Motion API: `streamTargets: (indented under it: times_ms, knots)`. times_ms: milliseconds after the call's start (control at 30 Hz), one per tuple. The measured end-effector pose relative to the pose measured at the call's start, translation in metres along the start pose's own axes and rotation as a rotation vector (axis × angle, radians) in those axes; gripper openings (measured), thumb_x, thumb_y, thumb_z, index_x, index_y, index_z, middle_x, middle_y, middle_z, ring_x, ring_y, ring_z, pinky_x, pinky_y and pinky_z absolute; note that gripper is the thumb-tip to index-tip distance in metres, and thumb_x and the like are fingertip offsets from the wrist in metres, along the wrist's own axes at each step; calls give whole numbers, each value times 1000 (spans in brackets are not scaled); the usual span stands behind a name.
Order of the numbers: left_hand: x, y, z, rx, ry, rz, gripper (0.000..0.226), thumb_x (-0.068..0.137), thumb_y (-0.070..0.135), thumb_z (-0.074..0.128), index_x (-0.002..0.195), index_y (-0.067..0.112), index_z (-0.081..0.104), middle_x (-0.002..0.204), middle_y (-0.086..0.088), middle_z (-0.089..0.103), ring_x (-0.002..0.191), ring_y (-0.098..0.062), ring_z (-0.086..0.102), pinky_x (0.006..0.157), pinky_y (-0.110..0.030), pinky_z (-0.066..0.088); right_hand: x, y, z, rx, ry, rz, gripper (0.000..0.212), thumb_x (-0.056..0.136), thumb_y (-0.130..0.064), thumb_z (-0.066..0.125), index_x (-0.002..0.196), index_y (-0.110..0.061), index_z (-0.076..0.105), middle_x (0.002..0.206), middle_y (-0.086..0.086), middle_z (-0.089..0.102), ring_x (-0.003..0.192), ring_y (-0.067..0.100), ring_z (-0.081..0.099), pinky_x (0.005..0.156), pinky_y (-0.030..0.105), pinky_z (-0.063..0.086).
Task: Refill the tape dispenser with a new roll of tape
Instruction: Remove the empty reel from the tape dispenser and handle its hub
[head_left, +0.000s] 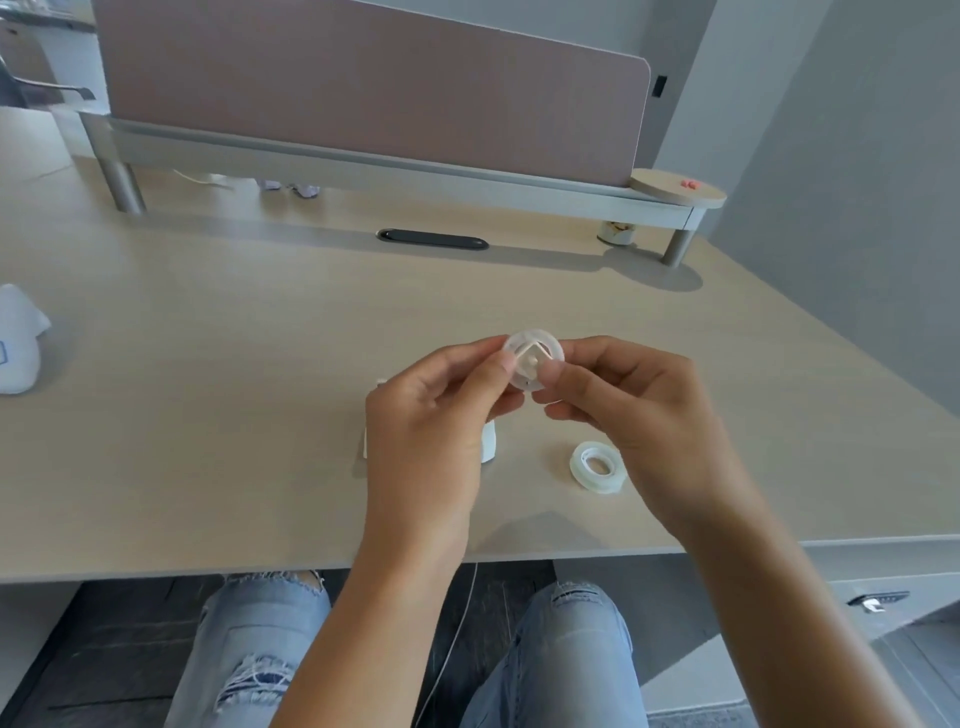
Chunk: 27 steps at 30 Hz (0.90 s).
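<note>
On the desk (218, 332) the white dispenser (488, 441) sits mostly hidden behind the left hand (431, 410). It and the right hand (623, 395) pinch a spool (534, 358), likely the hub; the tape roll (597, 466) waits nearby.

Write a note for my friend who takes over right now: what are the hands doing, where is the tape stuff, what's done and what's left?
Left hand and right hand: both pinch one small clear spool, held up above the desk.
Tape roll: lies flat on the desk, under the right hand, untouched.
Dispenser: white, on the desk, mostly hidden behind the left hand.
Done: the spool seems to be out of the dispenser.
Left: likely get the tape roll onto the spool and fit it back into the dispenser.
</note>
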<state>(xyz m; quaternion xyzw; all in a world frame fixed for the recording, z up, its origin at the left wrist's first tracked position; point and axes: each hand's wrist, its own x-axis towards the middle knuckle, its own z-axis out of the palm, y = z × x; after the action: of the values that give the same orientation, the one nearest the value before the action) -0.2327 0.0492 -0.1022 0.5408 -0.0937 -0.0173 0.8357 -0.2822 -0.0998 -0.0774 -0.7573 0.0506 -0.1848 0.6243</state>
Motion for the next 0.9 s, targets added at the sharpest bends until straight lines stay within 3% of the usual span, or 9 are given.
streamTargets:
  times_ms: [67, 300, 467, 567, 700, 900]
  knots:
    - [-1, -1, 2, -71, -38, -47, 13, 93, 7, 70, 99, 6, 81, 91, -7, 84, 82, -18, 77, 87, -36, 62, 0, 1, -3, 81, -35, 34, 29, 76, -33, 81, 97, -13, 85, 92, 9, 83, 85, 22, 76, 83, 31, 61]
    - [2, -3, 0, -115, -132, -198, 13, 90, 12, 71, 90, 8, 83, 91, -12, 81, 82, -22, 70, 77, -28, 61, 3, 6, -14, 144, -84, 102, 24, 66, -36, 84, 81, -17, 85, 73, 7, 76, 71, 16, 70, 72, 23, 58]
    - [5, -5, 3, -155, -121, -245, 14, 87, 10, 73, 95, 0, 80, 92, -15, 80, 83, -23, 71, 76, -27, 61, -2, 7, -7, 58, 123, -17, 24, 78, -17, 86, 100, -9, 82, 86, 11, 83, 71, 14, 76, 71, 25, 62]
    - [4, -6, 6, -208, -123, -280, 10, 87, 6, 72, 90, 2, 81, 91, -15, 80, 84, -23, 73, 76, -27, 61, -6, 9, -1, -15, 233, -135, 17, 83, -7, 85, 100, -8, 82, 83, 2, 85, 66, 8, 76, 69, 19, 59]
    - [4, -7, 8, -215, -114, -288, 11, 88, 5, 70, 91, 0, 80, 91, -15, 80, 88, -23, 74, 78, -28, 62, -7, 9, 0, 30, 257, -112, 15, 84, -4, 84, 98, -8, 83, 83, -1, 85, 67, 7, 78, 69, 19, 60]
    - [1, -4, 11, -159, -98, -255, 16, 88, 7, 71, 78, 9, 83, 85, -10, 82, 83, -19, 75, 79, -27, 62, -6, 8, -4, 185, 160, 61, 23, 80, -15, 84, 102, -8, 83, 91, 12, 85, 79, 20, 81, 74, 26, 63]
